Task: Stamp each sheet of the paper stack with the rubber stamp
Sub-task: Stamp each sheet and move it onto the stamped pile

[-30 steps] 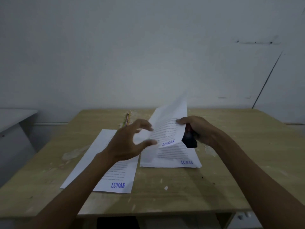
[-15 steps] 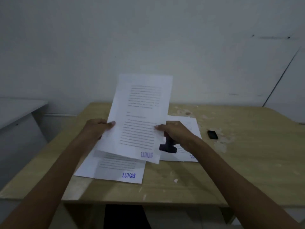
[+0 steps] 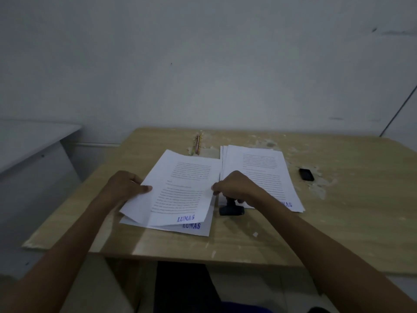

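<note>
While a stamped sheet (image 3: 180, 190) is pinched at both edges by the left hand (image 3: 126, 188) and right hand (image 3: 234, 188), it is held just above another.
The rubber stamp (image 3: 231, 208) is gripped under the right hand, beside the paper stack (image 3: 259, 172).

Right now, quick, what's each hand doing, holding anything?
Left hand: grips the left edge of the stamped sheet.
Right hand: pinches the sheet's right edge, with the rubber stamp held beneath it.

Plain office room: worn wooden desk (image 3: 338, 222), printed sheets (image 3: 266, 175), bare white wall (image 3: 203, 64).
</note>
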